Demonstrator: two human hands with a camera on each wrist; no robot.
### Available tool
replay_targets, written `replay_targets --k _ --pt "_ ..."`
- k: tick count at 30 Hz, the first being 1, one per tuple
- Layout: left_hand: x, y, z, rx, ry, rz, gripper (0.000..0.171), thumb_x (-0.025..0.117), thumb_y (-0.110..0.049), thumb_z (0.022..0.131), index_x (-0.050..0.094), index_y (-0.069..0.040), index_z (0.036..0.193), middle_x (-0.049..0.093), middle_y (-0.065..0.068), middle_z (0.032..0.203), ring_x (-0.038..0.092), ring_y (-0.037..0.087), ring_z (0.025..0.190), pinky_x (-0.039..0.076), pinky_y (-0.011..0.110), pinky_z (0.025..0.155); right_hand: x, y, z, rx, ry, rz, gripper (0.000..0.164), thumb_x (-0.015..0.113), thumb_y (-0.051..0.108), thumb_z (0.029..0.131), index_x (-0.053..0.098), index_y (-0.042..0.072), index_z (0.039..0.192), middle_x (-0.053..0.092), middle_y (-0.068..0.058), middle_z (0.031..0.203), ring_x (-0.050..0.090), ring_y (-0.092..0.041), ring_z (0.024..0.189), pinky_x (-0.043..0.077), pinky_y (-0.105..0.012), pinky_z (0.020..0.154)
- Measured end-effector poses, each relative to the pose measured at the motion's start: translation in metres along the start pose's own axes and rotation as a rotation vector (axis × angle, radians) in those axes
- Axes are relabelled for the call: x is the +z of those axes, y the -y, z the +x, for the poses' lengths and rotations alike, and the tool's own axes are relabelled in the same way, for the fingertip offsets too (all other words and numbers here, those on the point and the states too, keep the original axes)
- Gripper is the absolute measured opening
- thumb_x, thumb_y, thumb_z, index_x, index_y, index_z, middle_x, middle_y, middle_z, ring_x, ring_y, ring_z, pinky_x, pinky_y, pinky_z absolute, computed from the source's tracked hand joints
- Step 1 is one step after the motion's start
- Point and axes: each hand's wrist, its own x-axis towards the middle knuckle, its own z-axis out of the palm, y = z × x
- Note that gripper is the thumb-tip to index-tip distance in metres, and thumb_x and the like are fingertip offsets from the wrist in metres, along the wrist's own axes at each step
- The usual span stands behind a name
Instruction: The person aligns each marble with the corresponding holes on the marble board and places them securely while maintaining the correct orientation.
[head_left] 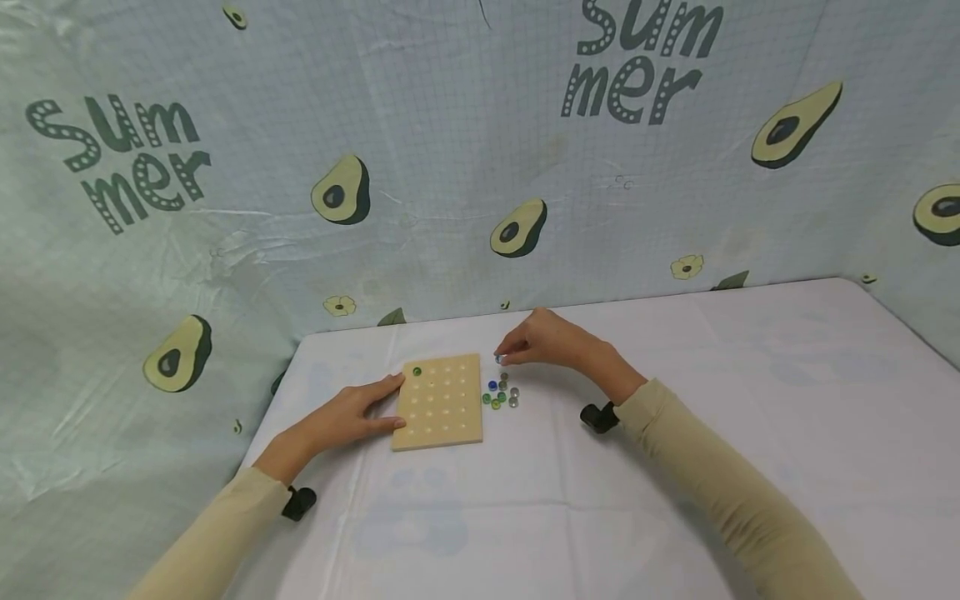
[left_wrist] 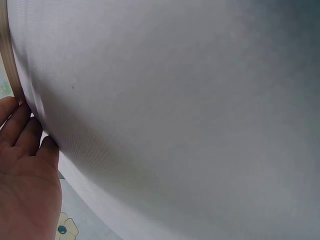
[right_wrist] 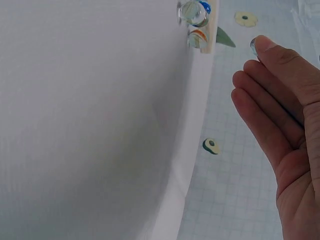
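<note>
Right hand [head_left: 546, 338]: arched, pinching clear round glass marble [head_left: 498, 358] at fingertips [right_wrist: 265, 42]!
Left hand [head_left: 348, 414]: spread loose, touching square beige board [head_left: 439, 402] at left.

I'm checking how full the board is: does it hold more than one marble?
No, the head view shows just one green marble on the board, near its far left corner.

1. And there it is, upper left in the head view: a dark, dotted "summer" [head_left: 123, 142], split into "sum" over "mer", printed on the pale cloth backdrop [head_left: 435, 108], the lines sloping down to the right!
2. Right of centre, here's another "summer" [head_left: 636, 65], same cloth, same two-line split, its upper row cut by the picture's top edge!
</note>
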Motion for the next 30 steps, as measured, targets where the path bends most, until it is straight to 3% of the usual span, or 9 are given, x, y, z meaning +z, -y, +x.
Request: replay_targets --k 17,30 --pt "0.0 0.0 -0.002 0.003 -0.005 0.011 0.09 0.067 -0.057 0.094 0.031 -0.008 0.16 0.033 0.016 0.162 0.034 0.038 0.148 0.033 0.057 0.116 0.01 0.012 0.02 -0.024 -0.02 0.04 0.02 0.078 0.023 0.092 0.082 0.011 0.108 0.079 0.001 0.097 0.07 0.001 0.081 0.056 -0.017 0.074" --pt "-0.001 -0.002 0.0 -0.002 0.025 0.031 0.091 0.065 -0.058 0.094 0.03 -0.005 0.16 0.033 0.017 0.162 0.034 0.038 0.148 0.033 0.056 0.116 0.023 0.025 0.046 -0.032 -0.034 0.071 0.019 0.079 0.024 0.091 0.083 0.012 0.105 0.079 0.001 0.098 0.071 0.0 0.082 0.055 -0.015 0.072"
